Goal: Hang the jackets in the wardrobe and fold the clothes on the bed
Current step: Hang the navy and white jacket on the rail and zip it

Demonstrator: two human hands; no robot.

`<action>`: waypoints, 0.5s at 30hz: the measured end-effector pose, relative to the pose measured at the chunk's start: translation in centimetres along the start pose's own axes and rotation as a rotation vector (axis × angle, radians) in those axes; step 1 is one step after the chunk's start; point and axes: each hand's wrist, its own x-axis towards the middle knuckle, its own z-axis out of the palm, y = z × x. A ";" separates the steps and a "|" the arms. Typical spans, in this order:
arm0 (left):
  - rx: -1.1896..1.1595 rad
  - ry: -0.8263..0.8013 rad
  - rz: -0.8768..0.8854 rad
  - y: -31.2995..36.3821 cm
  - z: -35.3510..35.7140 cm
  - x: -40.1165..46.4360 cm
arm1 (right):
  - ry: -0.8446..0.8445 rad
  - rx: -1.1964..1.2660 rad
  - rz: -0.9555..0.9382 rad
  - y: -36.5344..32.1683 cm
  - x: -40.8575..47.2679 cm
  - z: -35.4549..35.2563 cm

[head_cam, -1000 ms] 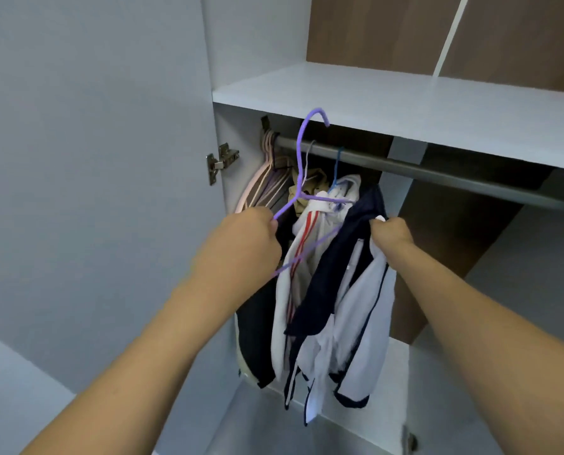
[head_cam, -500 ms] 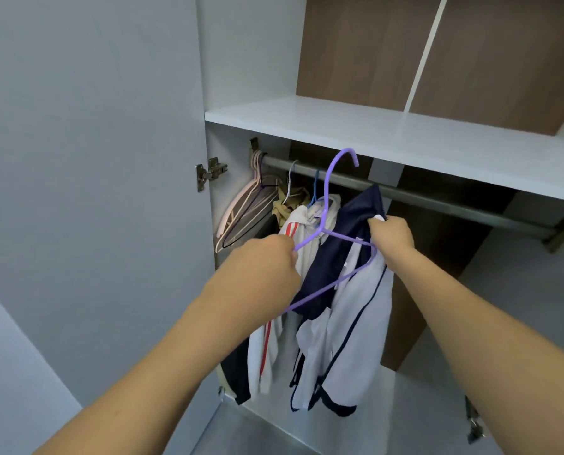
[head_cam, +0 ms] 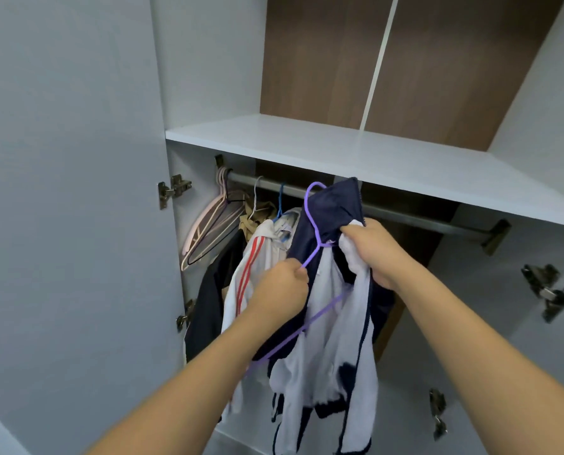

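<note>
I stand at the open wardrobe. My left hand [head_cam: 282, 287] pinches the purple hanger [head_cam: 313, 221] at its shoulder bar; the hook points up, just in front of the grey rail [head_cam: 405, 215]. My right hand [head_cam: 374, 251] grips the collar of a navy and white jacket [head_cam: 333, 323], bunched against the hanger. The jacket hangs down from my hands in front of the rail. Whether the hanger sits inside the jacket's shoulders I cannot tell.
On the rail's left end hang several empty pink hangers [head_cam: 208, 228], a dark garment [head_cam: 208, 307], a khaki garment [head_cam: 257, 218] and a white jacket with red stripes [head_cam: 254, 270]. A white shelf [head_cam: 372, 152] lies above the rail. Door hinges [head_cam: 172, 190] flank the opening.
My view has dropped and moved closer. The purple hanger came right and lower, against the jacket's collar, and my right hand pulled the collar up beside the hanger's neck.
</note>
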 end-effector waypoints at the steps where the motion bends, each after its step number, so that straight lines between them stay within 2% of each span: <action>1: -0.101 0.009 0.015 -0.4 0.6 0.0 | -0.010 0.003 -0.012 0.0 -0.5 -0.1; 4: -0.301 0.074 0.148 -0.5 0.2 0.3 | 0.030 -0.234 -0.260 0.4 -1.5 -1.4; 6: -0.301 0.049 0.248 0.1 -0.5 0.7 | 0.065 -0.476 -0.426 0.1 -1.7 -2.4; 8: -0.312 -0.011 0.289 0.8 -0.8 1.0 | 0.033 -0.536 -0.521 -0.6 -1.5 -3.1; 10: -0.486 -0.142 0.244 1.3 -0.8 1.0 | 0.056 -0.596 -0.609 -1.2 -1.0 -3.5; 12: -0.657 -0.252 0.162 1.4 -1.0 1.4 | 0.112 -0.599 -0.608 -1.0 -0.3 -4.0; 15: -0.548 -0.216 -0.010 -0.8 -1.5 3.0 | 0.114 -0.381 -0.510 -0.3 0.1 -4.8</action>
